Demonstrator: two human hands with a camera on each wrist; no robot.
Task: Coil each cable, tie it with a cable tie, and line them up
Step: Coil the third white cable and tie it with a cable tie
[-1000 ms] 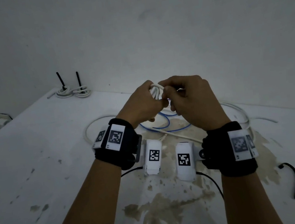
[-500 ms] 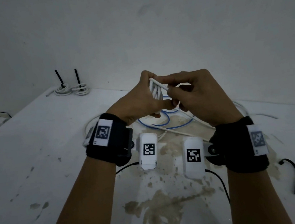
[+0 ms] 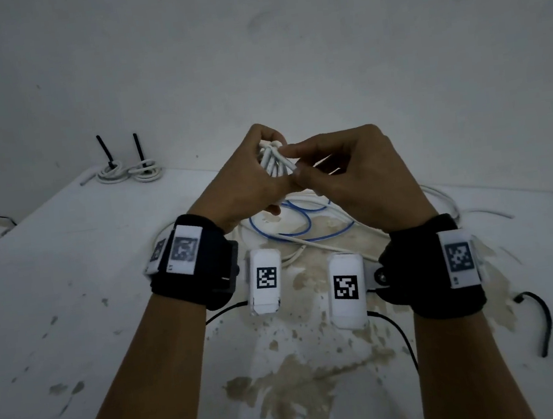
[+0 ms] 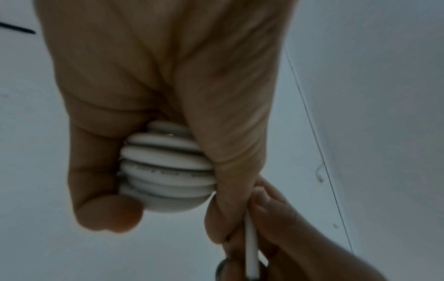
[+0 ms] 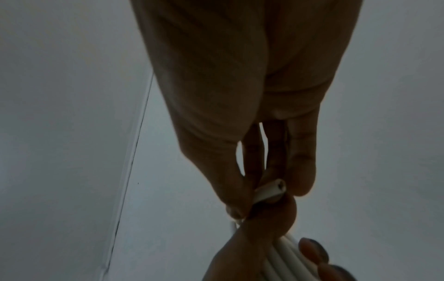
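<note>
Two hands work above the table [image 3: 68, 267]: left hand [image 3: 248, 185] grips white cable coil [image 4: 165, 167], right hand [image 3: 361, 179] pinches its free end [image 5: 271, 190] (blue cable [image 3: 301, 223] beneath; tied coils [image 3: 129, 171] far left).

no readable text, only coded markers [image 3: 267, 277]

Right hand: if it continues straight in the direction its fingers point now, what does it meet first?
The right hand points leftward and would meet almost at once the coiled white cable bundle gripped in the left hand; it already pinches that cable's cut end.
</note>
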